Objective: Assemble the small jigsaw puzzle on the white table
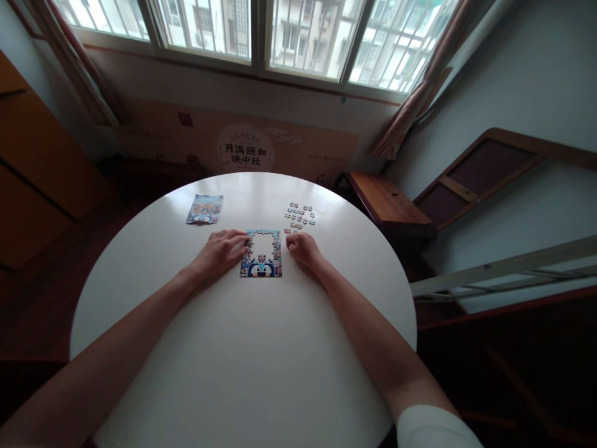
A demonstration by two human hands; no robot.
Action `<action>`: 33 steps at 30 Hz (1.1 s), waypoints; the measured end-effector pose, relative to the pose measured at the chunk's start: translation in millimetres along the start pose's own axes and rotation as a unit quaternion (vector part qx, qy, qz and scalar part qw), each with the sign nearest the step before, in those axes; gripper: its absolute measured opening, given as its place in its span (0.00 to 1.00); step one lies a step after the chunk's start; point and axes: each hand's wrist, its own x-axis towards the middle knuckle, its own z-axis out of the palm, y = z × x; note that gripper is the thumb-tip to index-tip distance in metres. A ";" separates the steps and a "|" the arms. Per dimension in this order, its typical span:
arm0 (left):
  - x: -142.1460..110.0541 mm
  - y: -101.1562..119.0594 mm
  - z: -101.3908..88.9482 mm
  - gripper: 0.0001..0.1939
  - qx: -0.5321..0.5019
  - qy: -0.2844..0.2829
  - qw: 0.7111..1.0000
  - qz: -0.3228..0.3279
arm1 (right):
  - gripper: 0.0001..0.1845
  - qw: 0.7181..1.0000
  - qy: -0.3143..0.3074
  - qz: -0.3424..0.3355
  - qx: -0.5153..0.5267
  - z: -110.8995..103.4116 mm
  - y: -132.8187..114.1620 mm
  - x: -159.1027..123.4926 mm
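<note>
A partly assembled jigsaw puzzle (261,269) lies flat on the white round table, its border and lower part joined around a white gap in the middle. My left hand (224,246) rests at the puzzle's left edge, palm down, with the fingers stretched out and the fingertips touching it. Just right of the puzzle, my right hand (303,247) is on the table with its fingers curled closed. Whatever those fingers may hold is hidden. Several loose puzzle pieces (300,218) are spread right behind the right hand.
A printed picture sheet or packet (205,209) lies at the table's back left. The round white table (252,361) has a wooden bench or stool (385,196) beyond its right rim. A large printed cardboard panel (298,146) stands under the barred windows.
</note>
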 end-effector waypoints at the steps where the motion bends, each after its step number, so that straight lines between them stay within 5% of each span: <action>1: -0.1 -0.5 0.4 0.18 -0.002 0.001 1.000 -0.001 | 0.15 1.000 -0.001 0.000 0.000 0.4 0.2 0.2; 33: -0.3 -1.3 2.3 0.20 0.007 -0.008 1.000 -0.010 | 0.15 1.000 0.008 -0.007 -0.009 3.1 2.7 0.7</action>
